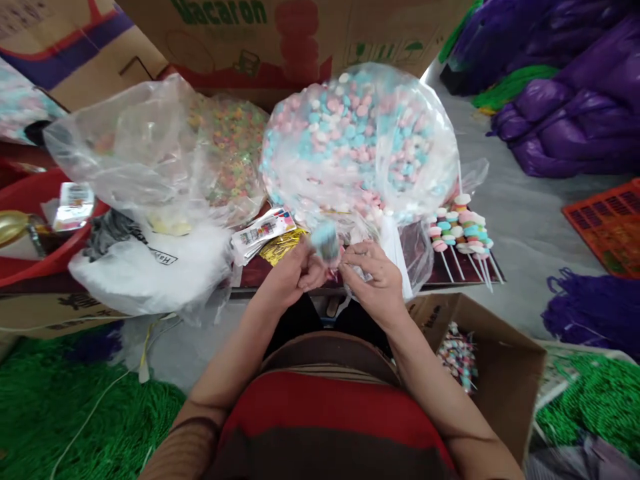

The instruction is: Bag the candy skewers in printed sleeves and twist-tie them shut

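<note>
In front of my waist, my left hand is closed with its fingers pinched around a small, blurred blue-and-white packet. My right hand is also closed, its thumb and fingertips pressed together beside the packet's lower right; what they grip there is smeared. Just past the hands lies a large clear bag of pink, blue and white marshmallows. Gold twist ties and a stack of printed labels lie left of my left hand. Skewers of stacked marshmallows rest at the table's right end.
A clear bag of colourful ring-shaped pieces and a white plastic bag lie to the left, by a red basin. An open carton holding finished-looking skewers stands below right. Large cardboard boxes back the table.
</note>
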The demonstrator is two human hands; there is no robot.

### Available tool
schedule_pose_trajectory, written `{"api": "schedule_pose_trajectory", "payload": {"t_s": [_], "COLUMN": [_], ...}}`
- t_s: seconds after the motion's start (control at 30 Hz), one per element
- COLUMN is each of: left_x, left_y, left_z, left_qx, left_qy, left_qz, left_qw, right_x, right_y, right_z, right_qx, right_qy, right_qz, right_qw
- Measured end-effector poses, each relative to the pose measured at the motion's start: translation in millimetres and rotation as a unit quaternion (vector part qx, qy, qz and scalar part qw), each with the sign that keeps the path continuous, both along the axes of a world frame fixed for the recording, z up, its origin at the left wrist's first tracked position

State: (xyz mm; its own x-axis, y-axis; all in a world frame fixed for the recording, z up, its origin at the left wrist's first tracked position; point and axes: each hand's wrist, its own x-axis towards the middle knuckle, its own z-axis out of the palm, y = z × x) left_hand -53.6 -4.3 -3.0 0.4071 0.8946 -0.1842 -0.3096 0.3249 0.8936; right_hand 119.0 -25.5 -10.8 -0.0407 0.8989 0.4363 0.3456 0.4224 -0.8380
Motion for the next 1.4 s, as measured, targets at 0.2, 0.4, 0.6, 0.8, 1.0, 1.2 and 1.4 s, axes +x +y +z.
{"api": "schedule_pose_trajectory", "payload": {"t_s": [0.2,0.4,0.6,0.8,1.0,1.2,1.4], "left_x": [4,29,18,-9,-14,4,8], "left_y": [-13,-18,-12,2,14,21,29], "left_z": [-2.5,-11.6,-17.5,-21.4,-45.9,-69.9,-72.6], "left_qx": [0.115,0.164,0.18,0.16,0.328,0.335,0.312], "left_qy": [0.217,0.302,0.318,0.329,0.491,0.691,0.706], "left_qz": [-0.057,-0.063,-0.024,0.082,0.097,0.036,0.013], "left_qw": [0.968,0.937,0.93,0.927,0.801,0.639,0.635], "right_x": [8,16,122,251,234,129,80], "right_y": [0,-9,-49,-124,-120,-69,-63], "right_z": [0.1,0.6,-21.3,-79.2,-87.6,-44.3,-40.3], "right_qx": [-0.134,-0.219,-0.093,-0.149,-0.11,0.033,0.036], "right_qy": [0.198,0.277,0.291,0.027,-0.038,-0.125,-0.075], "right_qz": [0.046,0.048,-0.255,-0.578,-0.571,-0.282,-0.175], "right_qw": [0.97,0.934,0.917,0.802,0.812,0.951,0.981]}}
